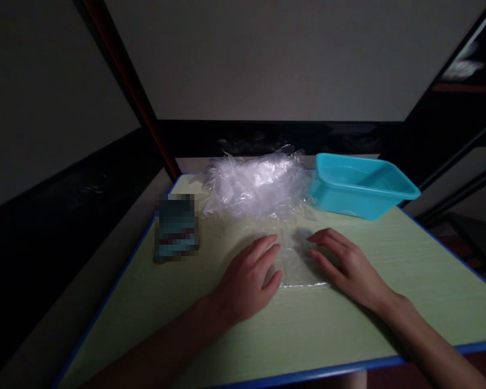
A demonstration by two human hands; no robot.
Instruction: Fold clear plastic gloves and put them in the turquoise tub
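A clear, flat plastic bag [302,267] lies on the table in front of me, its near edge shining. My left hand [253,275] rests at the bag's left side, fingers apart and bent a little, with nothing gripped. Over the right side of the bag is my right hand [344,265], its thumb and fingers apart and nothing between them. Whether its fingertips touch the bag I cannot tell. Just beyond both hands sits a loose heap of crinkled clear plastic bags [259,181].
A turquoise plastic basin [348,200] stands at the table's back right. Near the left edge lies a dark flat item [177,227], blurred out by pixels. The pale green table [235,351] has a blue rim, and pale panels rise behind it.
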